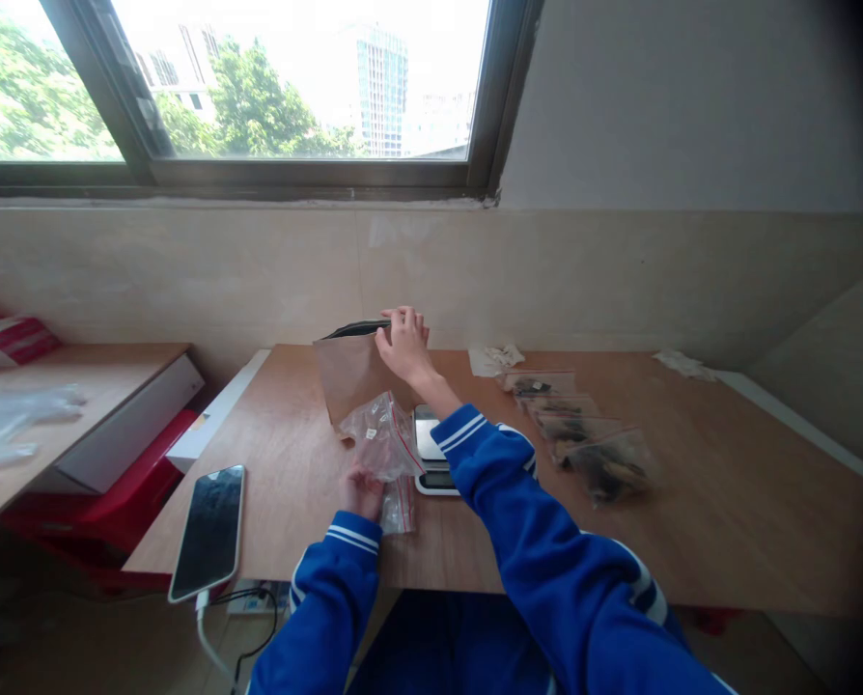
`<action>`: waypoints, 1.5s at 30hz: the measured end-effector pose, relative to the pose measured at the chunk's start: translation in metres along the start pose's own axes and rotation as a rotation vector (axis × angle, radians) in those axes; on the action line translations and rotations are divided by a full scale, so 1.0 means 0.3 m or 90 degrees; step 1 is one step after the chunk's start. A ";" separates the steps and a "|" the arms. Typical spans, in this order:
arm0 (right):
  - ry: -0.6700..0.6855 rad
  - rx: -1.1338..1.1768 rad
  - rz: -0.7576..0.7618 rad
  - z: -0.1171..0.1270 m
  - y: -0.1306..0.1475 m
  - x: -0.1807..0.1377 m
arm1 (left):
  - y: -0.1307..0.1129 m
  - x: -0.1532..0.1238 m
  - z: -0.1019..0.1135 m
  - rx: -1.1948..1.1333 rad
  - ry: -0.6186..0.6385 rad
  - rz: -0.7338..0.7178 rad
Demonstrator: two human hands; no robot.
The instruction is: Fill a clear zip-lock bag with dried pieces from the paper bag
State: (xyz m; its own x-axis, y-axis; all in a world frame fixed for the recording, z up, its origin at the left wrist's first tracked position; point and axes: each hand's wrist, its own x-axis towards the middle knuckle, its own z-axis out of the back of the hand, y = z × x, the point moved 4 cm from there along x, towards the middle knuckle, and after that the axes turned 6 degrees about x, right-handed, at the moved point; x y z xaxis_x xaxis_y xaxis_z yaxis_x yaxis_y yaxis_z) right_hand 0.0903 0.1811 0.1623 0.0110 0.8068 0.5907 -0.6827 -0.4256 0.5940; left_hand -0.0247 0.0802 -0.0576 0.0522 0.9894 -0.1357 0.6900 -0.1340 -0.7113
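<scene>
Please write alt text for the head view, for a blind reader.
The right hand grips the top of a standing paper bag, and the left hand holds a clear bag above a scale. Filled bags and a phone lie on the table.

A: Room on the table (728, 502)?
B: Right half's bare, past the row of filled bags (583, 434). Left too, btw phone (209, 529) and scale (431, 452).
A: Centre?
B: Tight. Paper bag (348, 376) stands at the back w/ right hand (403, 346) on its rim; left hand (361, 490) holds a clear bag (382, 442) in front. Wall's close behind.
</scene>
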 end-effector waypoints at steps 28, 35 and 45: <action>0.017 0.651 -0.356 0.057 -0.137 -0.610 | -0.208 -0.159 -0.165 0.520 -0.108 -0.152; 0.027 0.772 -0.401 0.044 -0.142 -0.720 | -0.188 -0.189 -0.155 0.545 -0.150 -0.136; -0.245 0.022 -0.264 0.380 -0.427 -0.738 | -0.227 -0.191 -0.022 0.714 -0.183 -0.094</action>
State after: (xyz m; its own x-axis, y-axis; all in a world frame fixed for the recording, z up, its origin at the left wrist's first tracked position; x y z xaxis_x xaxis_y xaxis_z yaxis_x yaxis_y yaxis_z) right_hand 0.2586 0.0102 0.0177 0.5432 0.7041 0.4574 -0.5401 -0.1241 0.8324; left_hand -0.0700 0.0330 0.0030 -0.2393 0.9697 -0.0493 -0.3570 -0.1351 -0.9243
